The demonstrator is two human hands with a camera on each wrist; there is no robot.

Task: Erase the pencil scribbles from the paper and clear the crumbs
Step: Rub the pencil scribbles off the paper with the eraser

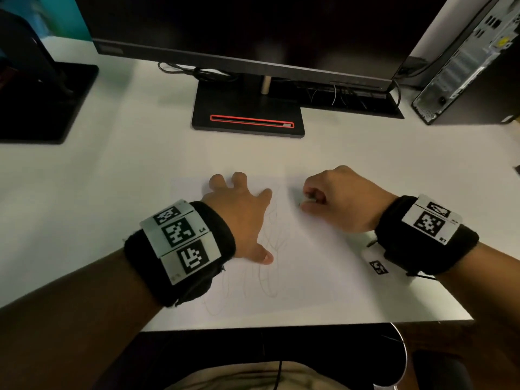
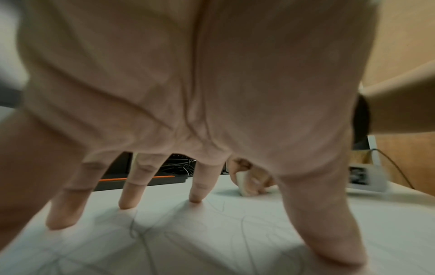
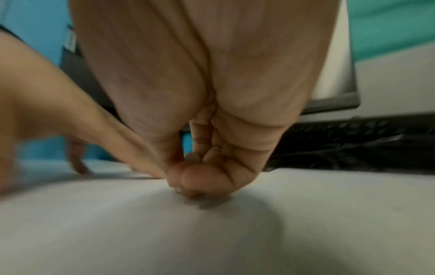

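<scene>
A white sheet of paper (image 1: 309,263) lies on the white desk, with faint pencil scribbles (image 1: 270,249) looping down its middle. My left hand (image 1: 239,209) presses on the paper with fingers spread and straight, fingertips (image 2: 195,199) planted beside the lines. My right hand (image 1: 312,199) is curled at the sheet's upper right and pinches a small white eraser (image 2: 244,186) down against the paper. In the right wrist view the eraser is hidden under the curled fingers (image 3: 197,178). Crumbs are too small to make out.
A monitor (image 1: 247,63) on a black stand (image 1: 247,119) with a red-trimmed slot sits behind the paper. A second black stand (image 1: 42,102) is at the left, a computer tower (image 1: 464,66) at the right, cables behind. The desk's front edge (image 1: 281,326) is close to me.
</scene>
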